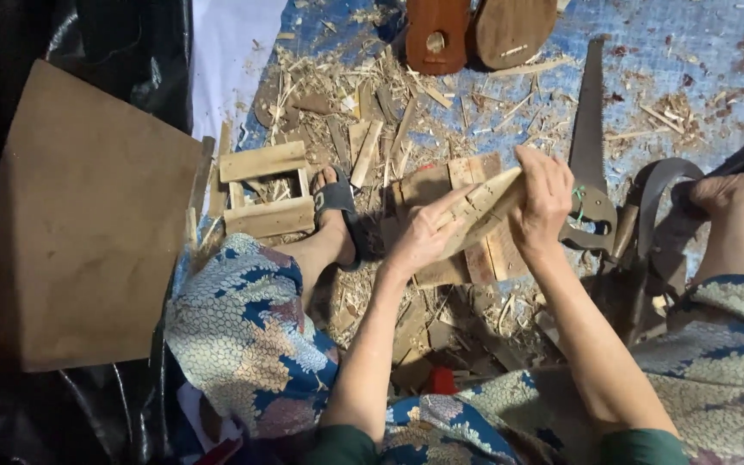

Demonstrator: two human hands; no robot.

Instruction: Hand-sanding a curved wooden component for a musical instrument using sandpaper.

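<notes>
Head view: left hand (424,237) and right hand (544,202), fingers clamped on a carved wood piece (484,211) over the plank block (454,224); shaping underway, next needs the handsaw (589,164).

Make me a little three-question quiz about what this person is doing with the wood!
1. True or false: both hands grip the same wood piece.
2. Which tool lies beside the right hand? A) hammer B) saw C) drill
3. What litters the blue mat around the block?

Key:
1. True: the left hand and the right hand both grip it.
2. B
3. Wood shavings and chips.
</notes>
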